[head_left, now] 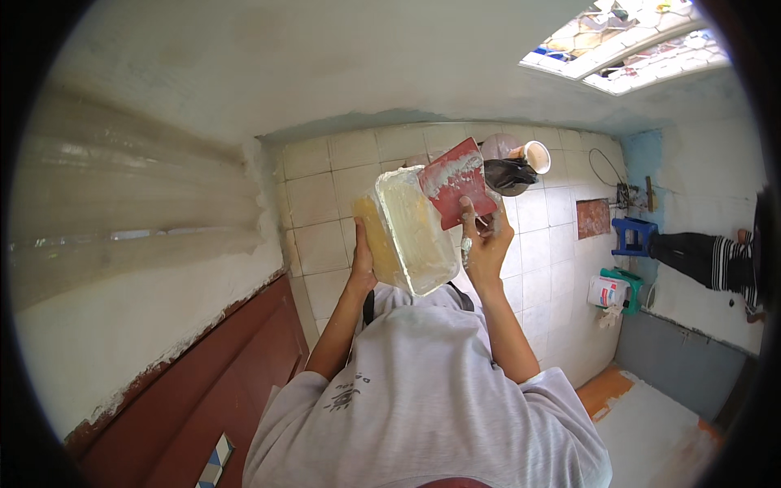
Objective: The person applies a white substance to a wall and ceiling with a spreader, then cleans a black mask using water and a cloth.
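The translucent tub, tilted with its open side facing up toward the wearer, looks like thin plastic, likely light, with walls that probably flex a little if squeezed; the pale paste smeared over its inside and rim could make it slick there, so its cleaner outer wall and underside seem the best places to hold it. The red scraper, a flat plate streaked with whitish residue, should be light and fairly stiff, perhaps slippery where the paste is wet, and is best pinched near its lower right edge, away from the smeared middle. As for placement, the left hand is at the left, closed against the tub's outer wall with a digit running up along it; the other fingers are hidden, so I cannot tell how they are spread underneath. The tub sits between the hands, just right of the left one. The scraper comes next, overlapping the tub's upper right rim in this view. Farthest right, the right hand, spotted with white, pinches the scraper, its thumb on the near face and its fingers curled behind, with the tiled floor beyond.
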The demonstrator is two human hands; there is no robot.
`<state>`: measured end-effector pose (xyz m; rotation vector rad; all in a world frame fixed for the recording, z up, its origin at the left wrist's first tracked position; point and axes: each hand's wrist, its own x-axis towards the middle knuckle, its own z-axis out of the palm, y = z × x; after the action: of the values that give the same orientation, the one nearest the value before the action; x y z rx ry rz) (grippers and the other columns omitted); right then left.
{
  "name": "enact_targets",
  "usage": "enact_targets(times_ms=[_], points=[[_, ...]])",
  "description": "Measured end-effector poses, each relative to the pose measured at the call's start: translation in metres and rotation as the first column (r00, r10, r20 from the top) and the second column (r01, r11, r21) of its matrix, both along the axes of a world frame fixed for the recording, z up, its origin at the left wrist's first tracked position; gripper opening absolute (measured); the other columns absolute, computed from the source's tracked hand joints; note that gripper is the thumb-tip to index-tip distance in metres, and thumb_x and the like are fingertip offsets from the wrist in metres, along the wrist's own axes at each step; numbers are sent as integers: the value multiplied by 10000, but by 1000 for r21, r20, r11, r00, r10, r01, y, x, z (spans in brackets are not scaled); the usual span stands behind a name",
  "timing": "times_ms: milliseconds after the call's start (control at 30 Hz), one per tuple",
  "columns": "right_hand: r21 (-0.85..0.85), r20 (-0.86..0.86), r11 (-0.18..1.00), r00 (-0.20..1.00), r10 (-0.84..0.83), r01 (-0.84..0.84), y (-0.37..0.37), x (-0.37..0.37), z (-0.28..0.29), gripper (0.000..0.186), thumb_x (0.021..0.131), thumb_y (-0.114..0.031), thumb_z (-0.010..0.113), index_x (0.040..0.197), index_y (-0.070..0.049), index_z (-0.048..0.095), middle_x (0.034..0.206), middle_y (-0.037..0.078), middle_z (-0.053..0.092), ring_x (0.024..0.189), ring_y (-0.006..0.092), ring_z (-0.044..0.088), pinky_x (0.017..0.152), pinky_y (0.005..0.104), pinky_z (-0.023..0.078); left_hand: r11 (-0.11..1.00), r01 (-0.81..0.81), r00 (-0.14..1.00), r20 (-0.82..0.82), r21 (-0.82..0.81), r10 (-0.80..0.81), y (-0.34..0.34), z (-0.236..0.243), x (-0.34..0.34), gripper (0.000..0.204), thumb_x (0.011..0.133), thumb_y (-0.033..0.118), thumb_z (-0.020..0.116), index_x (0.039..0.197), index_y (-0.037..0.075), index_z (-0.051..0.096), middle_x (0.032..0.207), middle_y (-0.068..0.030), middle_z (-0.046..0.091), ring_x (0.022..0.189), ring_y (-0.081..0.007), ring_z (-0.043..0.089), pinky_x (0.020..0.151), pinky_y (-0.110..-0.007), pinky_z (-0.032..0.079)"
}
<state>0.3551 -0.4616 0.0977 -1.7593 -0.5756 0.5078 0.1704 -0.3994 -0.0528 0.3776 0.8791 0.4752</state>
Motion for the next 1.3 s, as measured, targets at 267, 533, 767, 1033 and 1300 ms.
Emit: enact_targets(times_ms=[267, 533, 767, 1033, 1300], points=[[32, 84, 998, 994, -65, 63, -10, -54, -102, 295, 981, -71, 650, 1249, 36, 585, 870, 117, 720, 768, 110, 658, 667, 290, 531, 989, 137, 978, 163, -46, -128, -19, -88, -12, 810, 1008, 717, 273, 1521, 99, 374, 1411, -108, 550, 1271, -235, 570, 1063, -399, 499], [-25, 200, 1000, 980, 18, -14, 5, -100, -225, 260, 978, -98, 678, 1197, 27, 612, 878, 96, 726, 758, 82, 636, 648, 245, 505, 996, 84, 970, 230, -7, -80, -17, -221, -50, 756, 1030, 679, 299, 1511, 102, 378, 1391, -88, 557, 1230, -206, 588, 1045, -372, 500], [4, 185, 999, 982, 33, -35, 16, -91, -267, 245, 975, -77, 675, 1183, 39, 617, 885, 107, 732, 761, 84, 645, 665, 257, 524, 995, 38, 997, 76, -92, -31, -16, -258, -31, 739, 1041, 662, 301, 1505, 95, 395, 1356, -74, 570, 1195, -185, 591, 1012, -339, 501], [-20, 219, 991, 967, 132, -130, -12, -69, -243, 258, 958, -62, 679, 1189, 30, 612, 858, 125, 730, 743, 123, 685, 632, 301, 550, 998, 50, 995, 81, 34, -53, -43, -242, -14, 708, 1049, 644, 311, 1477, 92, 425, 1294, -70, 586, 1146, -158, 607, 976, -319, 515], [113, -159, 961, 950, 269, -253, -14, -26, -249, 251, 962, -74, 691, 1193, -1, 624, 993, 66, 721, 889, 106, 662, 808, 290, 548, 998, -59, 998, -27, 19, 59, -46, -210, -8, 724, 1042, 653, 319, 1481, 87, 424, 1345, -75, 576, 1166, -170, 604, 1001, -325, 508]])
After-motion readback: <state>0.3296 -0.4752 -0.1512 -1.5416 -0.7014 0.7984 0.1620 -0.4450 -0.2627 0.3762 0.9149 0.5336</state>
